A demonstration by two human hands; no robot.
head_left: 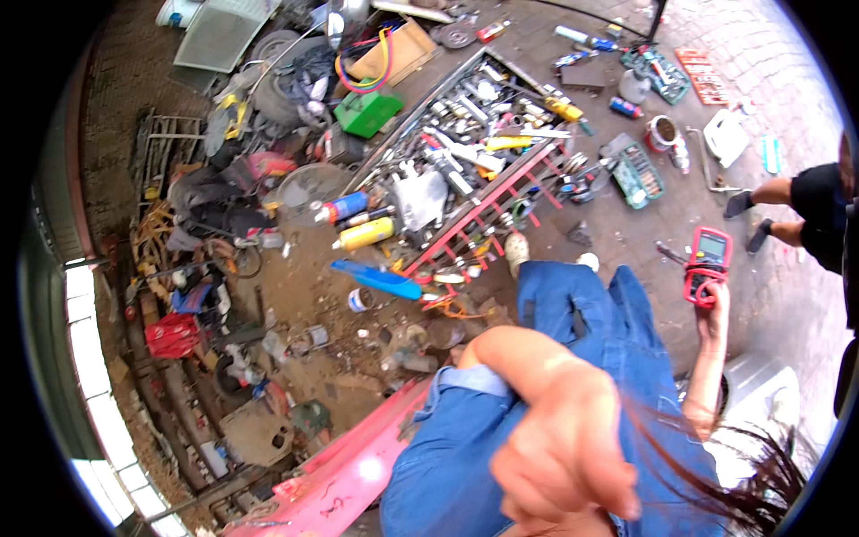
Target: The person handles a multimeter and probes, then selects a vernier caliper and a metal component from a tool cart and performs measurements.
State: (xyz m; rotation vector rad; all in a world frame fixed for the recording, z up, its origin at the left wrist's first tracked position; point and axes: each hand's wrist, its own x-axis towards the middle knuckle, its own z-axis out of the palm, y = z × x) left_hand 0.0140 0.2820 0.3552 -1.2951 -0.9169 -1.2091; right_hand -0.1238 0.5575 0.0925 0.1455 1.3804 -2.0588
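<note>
- Left hand [559,447], raised large before the lens and below the red-railed metal frame heaped with tools [483,213]: fingers curled; whether they grip anything cannot be told.
- Right hand [713,309], well apart from the left and out to the right of the frame: clamped around the lower end of the meter.
- Handheld rectangular meter with red casing, grey face and small display [712,243]: held up right of the frame, screen end away from the wrist; a red cord-like loop crosses its lower part beside the fingers.
- Handling (judged): probably light, with a stiff, perhaps rubbery casing offering fair grip; the display is likely its fragile part, and the loop would be soft and apt to snag.
- Hold (judged): best taken by both long edges below the screen, with the loop gathered under the fingers.
- Blue denim garment [595,336]: below the frame, between the hands' two sides.
</note>
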